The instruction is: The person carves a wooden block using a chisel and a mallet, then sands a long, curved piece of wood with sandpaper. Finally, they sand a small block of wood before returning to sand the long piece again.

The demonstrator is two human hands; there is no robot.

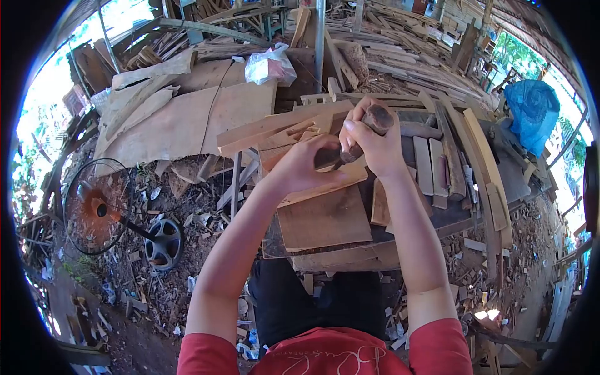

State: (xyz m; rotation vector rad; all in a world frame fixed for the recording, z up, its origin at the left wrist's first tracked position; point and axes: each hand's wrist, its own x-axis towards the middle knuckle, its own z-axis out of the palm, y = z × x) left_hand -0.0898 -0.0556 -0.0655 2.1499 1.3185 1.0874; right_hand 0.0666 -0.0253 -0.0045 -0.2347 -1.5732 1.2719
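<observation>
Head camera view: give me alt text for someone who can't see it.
Left hand and right hand grip a dark tool above planks on a cluttered workbench. A fan stands on the littered ground.

Open-air woodshop around me: offcuts (431, 162) crowd my workbench (459, 215), a floor fan (97, 206) stands on the chip-strewn dirt ground (181, 275) left, blue tarp (531, 109) far right, daylight pouring in past stacked planks (400, 37).

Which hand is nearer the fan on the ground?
Left. The left hand lies right of the fan, gripping a wooden tool; the right hand grips the tool's upper end, farther right.
</observation>
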